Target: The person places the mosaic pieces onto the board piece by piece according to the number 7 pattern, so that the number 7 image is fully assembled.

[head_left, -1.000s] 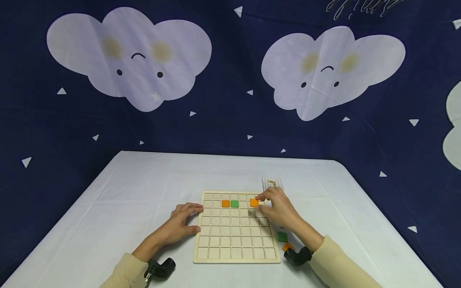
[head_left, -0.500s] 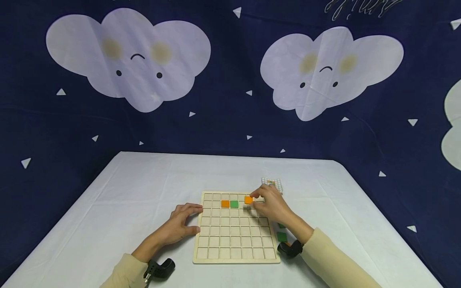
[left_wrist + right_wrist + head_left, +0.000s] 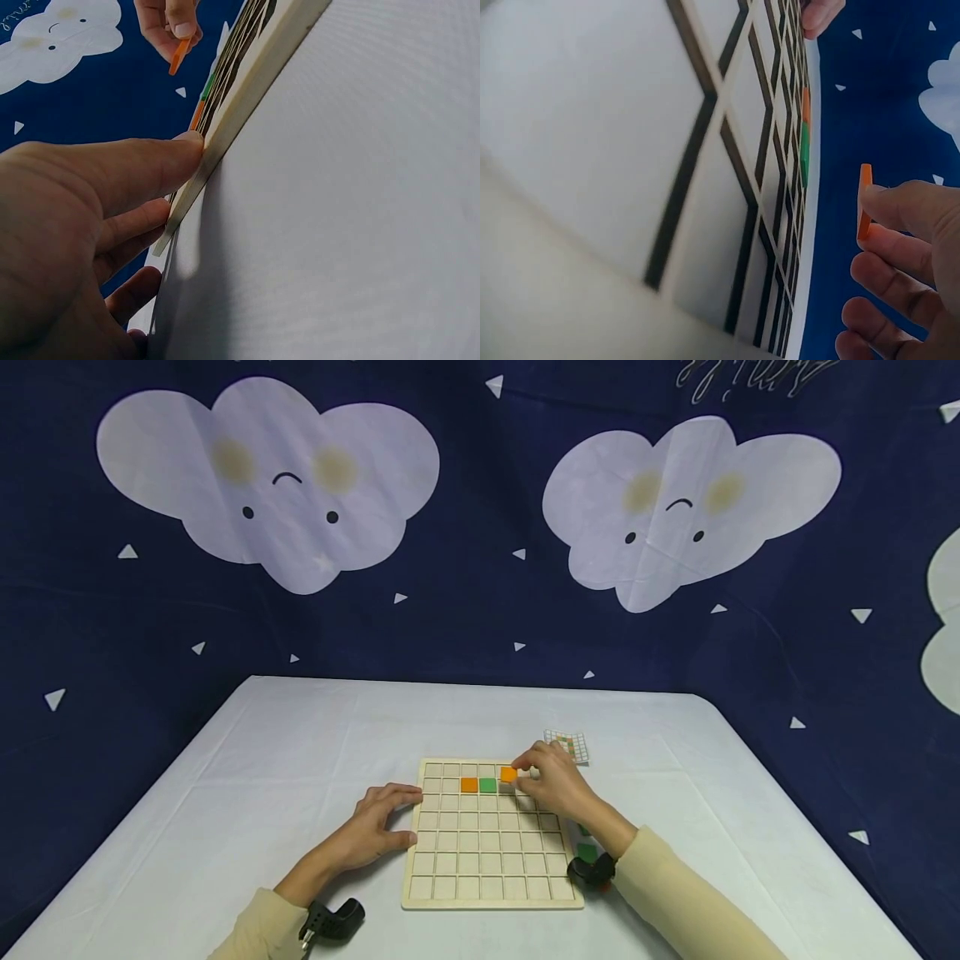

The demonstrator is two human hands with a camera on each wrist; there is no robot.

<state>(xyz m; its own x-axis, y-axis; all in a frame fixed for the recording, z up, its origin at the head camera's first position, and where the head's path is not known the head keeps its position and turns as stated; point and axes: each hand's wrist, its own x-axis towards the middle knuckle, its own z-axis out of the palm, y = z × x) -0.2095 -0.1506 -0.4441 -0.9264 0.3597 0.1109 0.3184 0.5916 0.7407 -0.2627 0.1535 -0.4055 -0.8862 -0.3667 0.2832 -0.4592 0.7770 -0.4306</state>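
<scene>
My right hand [image 3: 557,783] pinches an orange square tile [image 3: 508,774] between thumb and fingers. In the right wrist view the held tile [image 3: 865,202] is seen edge-on, raised above the board. The light wooden grid board [image 3: 480,907] lies beneath. An orange tile [image 3: 468,785] and a green tile [image 3: 487,785] sit side by side in cells of its second row from the far edge. Along the board's left edge rests my left hand [image 3: 372,828], touching it with thumb and fingertips; the left wrist view shows the thumb [image 3: 142,169] against the rim.
A small printed grid card [image 3: 573,746] lies beyond the board's far right corner. Green tiles [image 3: 587,852] lie by the board's right edge, partly hidden by the right arm and its black wrist camera [image 3: 592,870]. A white cloth covers the table [image 3: 225,793].
My right hand has carried the orange tile leftward over the board, to just right of and above the green tile. The left hand has stayed at the board's edge.
</scene>
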